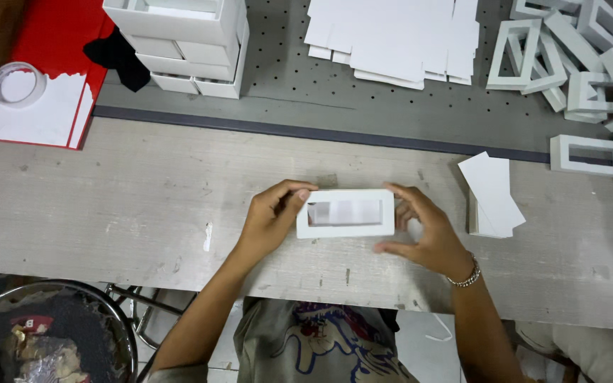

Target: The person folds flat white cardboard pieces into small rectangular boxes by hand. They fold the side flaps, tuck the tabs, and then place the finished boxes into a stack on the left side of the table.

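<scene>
While resting on rough grey wood, the left hand (272, 216) and right hand (427, 234) clasp a white rectangular cardboard frame (345, 213).

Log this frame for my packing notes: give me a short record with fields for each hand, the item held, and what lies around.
left hand: grips the left end of the white window box
right hand: holds the box's right end, bracelet on the wrist
surface: pale wooden bench
right of the hands: small stack of white cards
far right: heap of finished window boxes
top centre: pile of flat white blanks
top left: tape roll, stacked boxes
</scene>
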